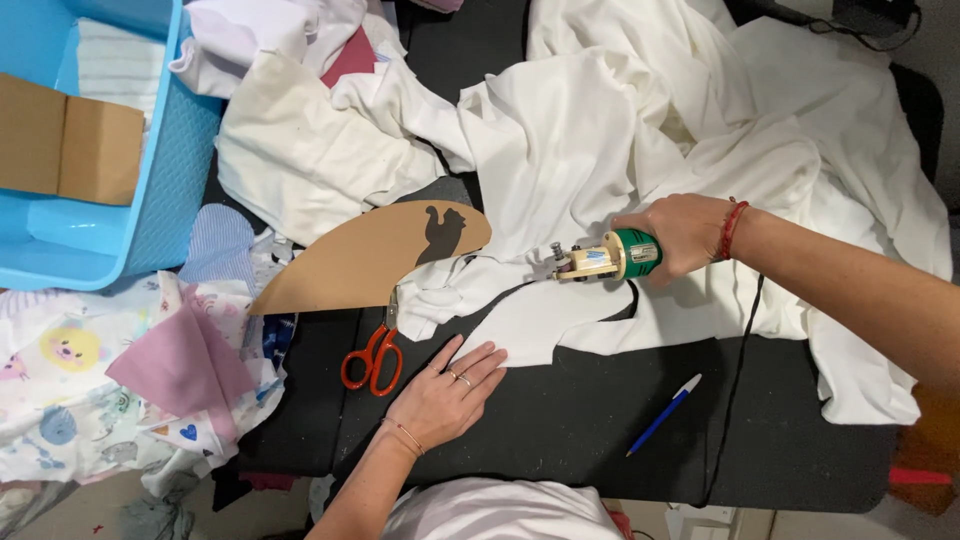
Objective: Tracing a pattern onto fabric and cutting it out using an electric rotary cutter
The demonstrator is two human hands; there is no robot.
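Your right hand (pixel 680 233) grips the electric cutter (pixel 607 258) partway through the white fabric (pixel 560 150), left hand (pixel 447 392) flat and open pinning the cut piece, curve unfinished.

Cutter (pixel 600 260) blade hidden in white fabric (pixel 600 130); scissors (pixel 375 350) tips under cardboard template (pixel 350 260); blue bin (pixel 150 200) cropped at left edge.

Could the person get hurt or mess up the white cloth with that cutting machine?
Maybe. The left hand lies flat by the white cloth, near the line of the electric cutter held by the right hand; fingers could get nicked. The black cord trails across the table and might snag. Bunched folds could get cut by accident.
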